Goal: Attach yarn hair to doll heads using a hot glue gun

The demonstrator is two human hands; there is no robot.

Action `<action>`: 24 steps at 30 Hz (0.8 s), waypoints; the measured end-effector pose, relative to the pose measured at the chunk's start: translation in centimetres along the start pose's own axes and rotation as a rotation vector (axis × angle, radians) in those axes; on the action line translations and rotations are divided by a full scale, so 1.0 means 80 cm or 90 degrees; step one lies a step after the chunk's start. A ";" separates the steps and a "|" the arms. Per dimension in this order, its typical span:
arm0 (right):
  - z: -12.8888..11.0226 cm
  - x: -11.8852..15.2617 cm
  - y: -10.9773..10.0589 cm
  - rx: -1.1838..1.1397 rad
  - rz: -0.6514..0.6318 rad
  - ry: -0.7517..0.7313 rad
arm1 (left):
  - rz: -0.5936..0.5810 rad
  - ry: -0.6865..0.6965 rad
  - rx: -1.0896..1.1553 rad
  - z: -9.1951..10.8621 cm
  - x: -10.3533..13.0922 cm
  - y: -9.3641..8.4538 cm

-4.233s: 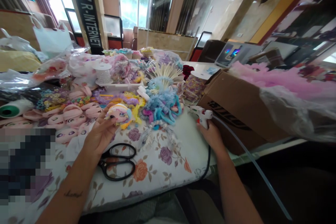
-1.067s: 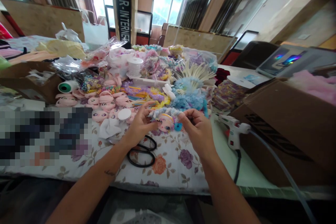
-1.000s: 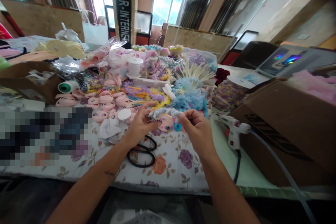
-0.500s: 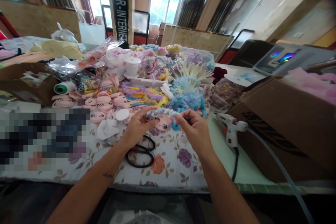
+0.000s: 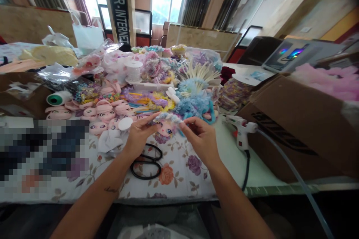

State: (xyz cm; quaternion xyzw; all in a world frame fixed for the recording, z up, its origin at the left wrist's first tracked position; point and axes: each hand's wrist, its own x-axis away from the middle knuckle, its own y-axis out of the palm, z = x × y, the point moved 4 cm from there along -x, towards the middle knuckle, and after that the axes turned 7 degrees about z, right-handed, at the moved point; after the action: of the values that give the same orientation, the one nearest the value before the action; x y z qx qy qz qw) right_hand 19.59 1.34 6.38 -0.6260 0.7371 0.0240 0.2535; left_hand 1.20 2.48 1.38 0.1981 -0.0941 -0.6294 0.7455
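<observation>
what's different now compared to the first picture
The right hand has let go of the glue gun, which now rests beside the box, and has moved left to pinch the pale trim. That trim, seemingly the one that lay on the cloth, now runs along the top of the doll head. Unchanged: the left hand holds the head; the scissors lie on the cloth.

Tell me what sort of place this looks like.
Probably a doll-making or craft workspace: pink doll faces lie grouped on the table, a glue gun sits toward the right, and black-handled scissors lie near the fluffy-trimmed face being held.
</observation>
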 end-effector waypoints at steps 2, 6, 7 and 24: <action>0.002 0.002 0.001 -0.001 -0.006 0.005 | 0.014 -0.012 0.025 0.003 0.000 0.001; 0.003 0.004 0.003 -0.024 -0.006 0.014 | 0.035 -0.052 0.082 0.007 0.000 0.002; 0.003 0.005 0.004 -0.028 -0.007 0.016 | 0.039 -0.063 0.093 0.006 0.001 0.002; 0.012 0.011 0.020 -0.140 -0.016 0.054 | 0.080 -0.111 0.174 -0.004 -0.004 -0.006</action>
State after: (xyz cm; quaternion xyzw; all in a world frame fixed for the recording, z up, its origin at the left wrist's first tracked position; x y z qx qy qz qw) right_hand 18.33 1.24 4.71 -0.6596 0.7323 0.0748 0.1522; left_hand 0.81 2.77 0.93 0.2363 -0.2556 -0.5774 0.7385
